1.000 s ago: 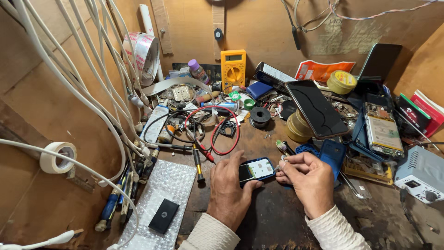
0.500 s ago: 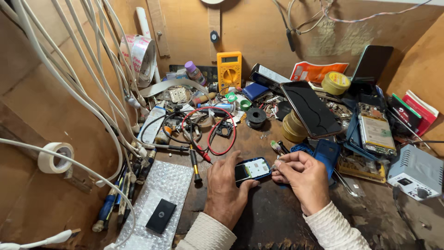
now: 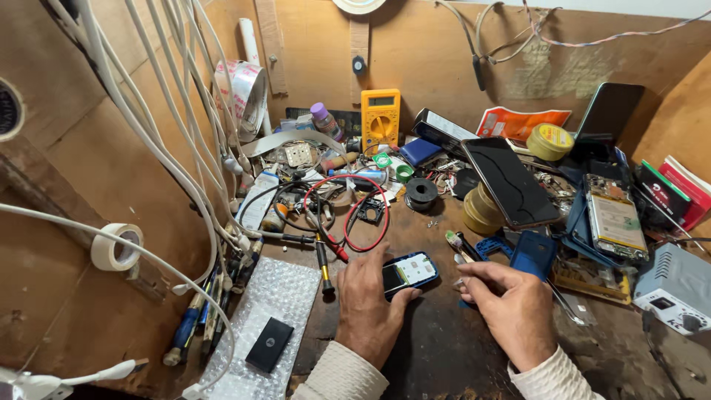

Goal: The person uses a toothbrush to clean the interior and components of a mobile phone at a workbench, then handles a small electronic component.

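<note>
**A:** Item one, the hands. What is each one doing?

**B:** The left hand (image 3: 368, 307) is lying palm down on the dark wooden bench (image 3: 437, 355), its fingers curling around the left end of a small blue-cased phone (image 3: 409, 272) and grasping it. The phone is resting face up on the bench, just in front of both hands, with a pale panel showing on its right half. The right hand (image 3: 511, 311) is sitting just beside it, fingers pinching together around something thin; what that is, I cannot tell.

**A:** Item two, what is lying nearest?

**B:** A small brush (image 3: 456, 244) is lying just beyond the right fingertips, next to a blue plastic part (image 3: 532, 254). A screwdriver with a black handle (image 3: 323, 261) is lying left of the left hand. Red and black probe leads (image 3: 355, 215) are looping above the phone.

**A:** Item three, further back?

**B:** A yellow multimeter (image 3: 381, 118) is leaning against the back wall. A black smartphone (image 3: 511, 181) is sitting tilted on a stack of tape rolls (image 3: 481, 211). A roll of solder wire (image 3: 422, 192) is standing between them.

**A:** Item four, the edges?

**B:** A sheet of bubble wrap (image 3: 285, 296) is carrying a small black block (image 3: 269, 344) at lower left. White cables (image 3: 170, 141) are hanging down the left wall, near a roll of white tape (image 3: 116, 247). A grey power unit (image 3: 678, 289) is sitting at far right.
</note>
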